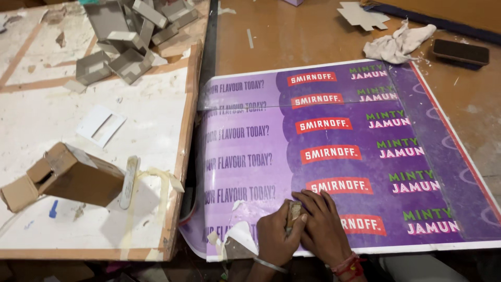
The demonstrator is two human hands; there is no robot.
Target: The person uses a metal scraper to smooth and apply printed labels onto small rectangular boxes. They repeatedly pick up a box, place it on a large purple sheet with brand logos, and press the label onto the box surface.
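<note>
- Both hands sit at the near edge of the head view: the left hand [275, 236] is curled tight around a small tan block [295, 213], and the right hand [322, 225] lies flat beside it, fingers together, pressing on the purple printed sheet [334, 156].
- That sheet lies flat on the brown worktop [292, 36], its near-left corner already torn, with a loose white flap [237, 237] curling up just beside the left hand.
- Risk, as I judge it: rubbing the block toward that torn corner could catch the flap and lengthen the tear.
- Pressing unevenly could trap a crease or bubble; a faint ridge already runs across the sheet's upper left.
- Left of the sheet, a white-topped board [94, 156] overlaps its edge; a brown carton [73, 175] and a flat pale strip [129, 181] rest on it, with grey folded cartons [130, 36] heaped farther back. A nudge to the board could drag the sheet askew.
- Farther off, a crumpled cloth [396, 42] and a dark phone [460, 51] lie well apart from the work.
</note>
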